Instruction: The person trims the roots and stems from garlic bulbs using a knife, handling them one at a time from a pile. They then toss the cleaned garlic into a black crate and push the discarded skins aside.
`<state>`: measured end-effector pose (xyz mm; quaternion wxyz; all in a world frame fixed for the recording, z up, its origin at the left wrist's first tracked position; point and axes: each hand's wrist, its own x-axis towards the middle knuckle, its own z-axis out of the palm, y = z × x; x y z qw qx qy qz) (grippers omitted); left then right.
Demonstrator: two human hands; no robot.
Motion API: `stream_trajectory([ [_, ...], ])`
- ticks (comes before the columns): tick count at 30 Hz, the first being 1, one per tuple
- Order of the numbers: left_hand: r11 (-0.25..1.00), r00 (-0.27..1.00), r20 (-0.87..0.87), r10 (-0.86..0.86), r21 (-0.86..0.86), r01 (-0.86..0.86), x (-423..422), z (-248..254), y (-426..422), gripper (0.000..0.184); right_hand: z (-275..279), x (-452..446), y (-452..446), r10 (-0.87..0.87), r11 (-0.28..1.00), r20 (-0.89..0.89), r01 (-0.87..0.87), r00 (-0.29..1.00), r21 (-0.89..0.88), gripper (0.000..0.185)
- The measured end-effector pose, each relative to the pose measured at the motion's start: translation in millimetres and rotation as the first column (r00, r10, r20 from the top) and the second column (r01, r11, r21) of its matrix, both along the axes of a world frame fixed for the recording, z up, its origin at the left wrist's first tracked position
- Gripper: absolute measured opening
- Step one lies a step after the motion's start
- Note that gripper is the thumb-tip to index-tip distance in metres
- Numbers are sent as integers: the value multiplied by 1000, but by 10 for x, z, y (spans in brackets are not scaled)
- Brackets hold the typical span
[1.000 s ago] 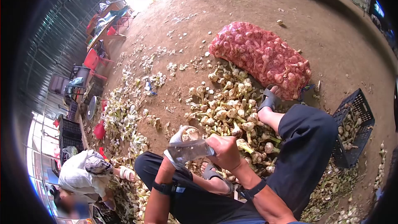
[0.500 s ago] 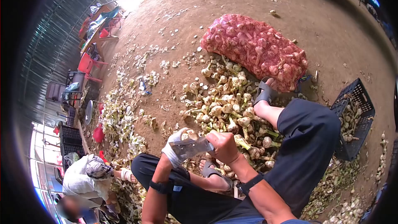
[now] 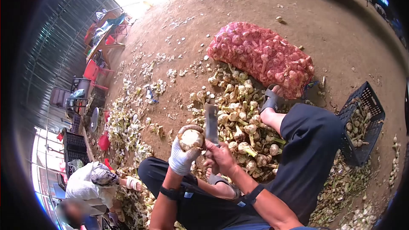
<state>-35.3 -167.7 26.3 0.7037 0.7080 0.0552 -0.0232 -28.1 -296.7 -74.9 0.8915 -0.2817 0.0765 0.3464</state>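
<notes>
My left hand (image 3: 182, 156), in a white glove, is closed around a garlic bulb (image 3: 191, 139) whose pale, flat cut face is turned up. Bare, my right hand (image 3: 219, 157) grips the handle of a knife. The broad, cleaver-like knife blade (image 3: 211, 121) points upward, just right of the bulb and apart from it. Beyond both hands spreads a heap of garlic bulbs (image 3: 238, 117) with stems, lying on the ground between my feet.
A red mesh sack (image 3: 264, 55) full of garlic lies behind the heap. A black crate (image 3: 362, 153) with garlic stands tilted at right. Peelings (image 3: 125, 123) litter the ground at left. Another person (image 3: 91, 187) bends over at lower left. Red chairs (image 3: 91, 70) line the wall.
The knife has swung from lying across the bulb to pointing upward, away from it. My left hand has turned the bulb's cut face into view. My right hand has moved slightly down.
</notes>
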Motion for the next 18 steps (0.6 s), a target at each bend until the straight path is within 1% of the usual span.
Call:
stream_trajectory([
  [1, 994, 998, 63, 24, -108, -17, -7, -22, -32, 62, 63, -87, 11, -9, 988, 26, 5, 1000, 157, 28],
  [2, 976, 991, 124, 56, -216, -28, -14, -30, -65, 65, 72, -93, 3, -6, 988, 27, 2, 1000, 157, 28],
  [3, 964, 987, 135, 82, -261, -44, -25, 56, -113, 63, 121, -73, -13, 56, 971, -28, -48, 998, 234, 27],
  [4, 968, 976, 204, 81, -248, -28, -29, 84, -90, 54, 171, -39, -33, 122, 946, -77, -93, 990, 311, 27],
  [6, 984, 967, 201, 154, -116, -132, -48, 151, -15, 46, 282, 36, -126, 112, 952, -83, -83, 990, 296, 25],
  [7, 981, 961, 248, 121, 120, -154, -63, 164, 69, 48, 322, 72, -170, 4, 990, -13, -2, 1000, 140, 25],
  [8, 940, 950, 311, 38, 312, -139, -70, 182, 94, 49, 361, 100, -201, -91, 996, 73, 92, 993, -12, 24],
  [9, 833, 928, 368, -58, 530, -158, -65, 196, 119, 42, 408, 127, -219, -149, 979, 157, 168, 976, -117, 26],
  [10, 675, 904, 394, -165, 714, -188, -73, 202, 134, 36, 453, 141, -252, -144, 979, 160, 164, 977, -121, 26],
  [11, 657, 908, 384, -168, 731, -187, -96, 196, 112, 25, 494, 152, -294, -133, 950, 282, 203, 950, -238, 28],
  [12, 657, 908, 385, -167, 730, -189, -122, 165, 128, 25, 518, 158, -313, -107, 904, 399, 256, 911, -342, 31],
  [13, 805, 961, 274, 29, 563, -185, -142, 107, 161, 22, 501, 157, -303, -107, 872, 483, 315, 869, -374, 34],
  [14, 904, 975, 112, 190, 367, -218, -136, 55, 202, 19, 452, 131, -273, -110, 872, 486, 319, 867, -372, 34],
  [15, 939, 969, 81, 235, 239, -248, -113, 19, 256, 15, 476, 89, -239, -125, 826, 569, 403, 813, -393, 35],
  [16, 949, 963, 35, 267, 165, -269, -96, -7, 302, 14, 492, 71, -209, -130, 774, 647, 485, 751, -407, 35],
  [17, 956, 964, 0, 265, 133, -263, -90, -29, 334, 14, 503, 29, -202, -101, 747, 699, 518, 708, -417, 35],
  [18, 961, 964, -37, 263, 101, -259, -83, -31, 340, 14, 471, 28, -160, -100, 745, 698, 518, 709, -420, 35],
])
